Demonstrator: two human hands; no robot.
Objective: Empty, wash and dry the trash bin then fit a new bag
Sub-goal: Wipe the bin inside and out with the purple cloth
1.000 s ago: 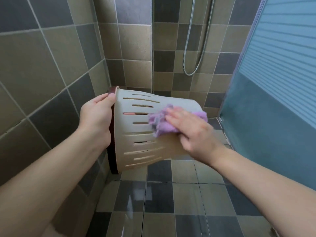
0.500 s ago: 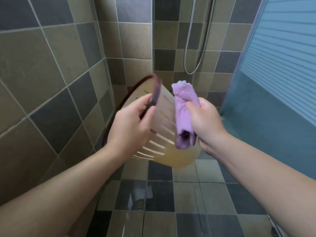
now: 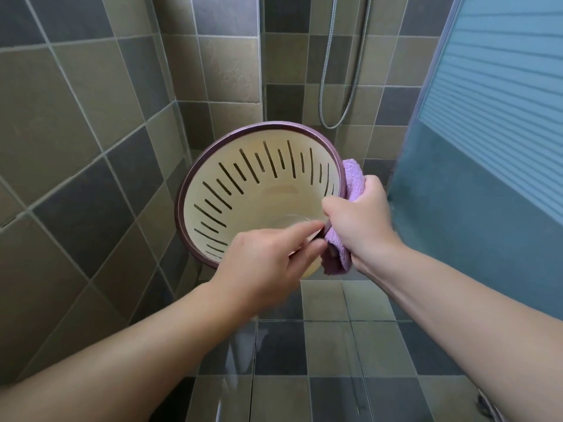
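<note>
A cream trash bin point(image 3: 259, 190) with slotted walls and a dark purple rim is held in the air with its open mouth turned toward me. Its inside holds nothing. My left hand point(image 3: 268, 263) pinches the near rim, thumb outside and fingers reaching inside. My right hand point(image 3: 362, 220) grips a purple cloth point(image 3: 350, 181) bunched against the bin's right rim and outer side. Part of the cloth hangs below that hand.
Tiled walls in tan and dark grey close in at left and behind. A metal shower hose point(image 3: 338, 114) loops on the back wall. A frosted blue glass panel point(image 3: 487, 147) stands at right. The tiled floor point(image 3: 304, 360) below looks wet.
The bin has turned from lying sideways to facing its mouth at me. My left hand shifted along the rim to its near edge. The right hand stopped wiping the outside and now bunches the cloth at the rim.
</note>
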